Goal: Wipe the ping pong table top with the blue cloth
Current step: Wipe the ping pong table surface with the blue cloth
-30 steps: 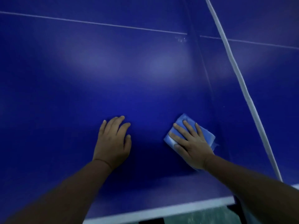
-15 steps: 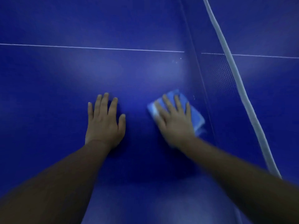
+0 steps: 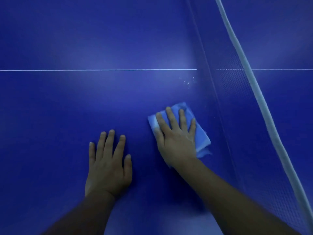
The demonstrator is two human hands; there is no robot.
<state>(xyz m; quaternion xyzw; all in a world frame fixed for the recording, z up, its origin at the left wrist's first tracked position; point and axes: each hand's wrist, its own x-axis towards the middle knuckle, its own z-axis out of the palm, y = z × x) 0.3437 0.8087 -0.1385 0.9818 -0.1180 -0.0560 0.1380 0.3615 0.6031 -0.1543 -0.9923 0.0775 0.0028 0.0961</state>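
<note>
**Cloth pushed forward, speckles ahead**

Moved up the tabletop [image 3: 84, 102] since before: blue cloth [image 3: 189, 114] under flat right hand [image 3: 176, 138], beside net [image 3: 237, 92]. Left hand [image 3: 108, 165] flat, empty, behind-left. White speckles [image 3: 188, 81] straight ahead; long axis toward net.

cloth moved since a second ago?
Yes. The blue cloth under the right hand has slid along the net toward the white centre line, away from the table's near edge.

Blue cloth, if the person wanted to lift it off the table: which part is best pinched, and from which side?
Probably the loose corner of the blue cloth jutting out beside the right hand, approached from the net side; the palm covers the rest.
</note>
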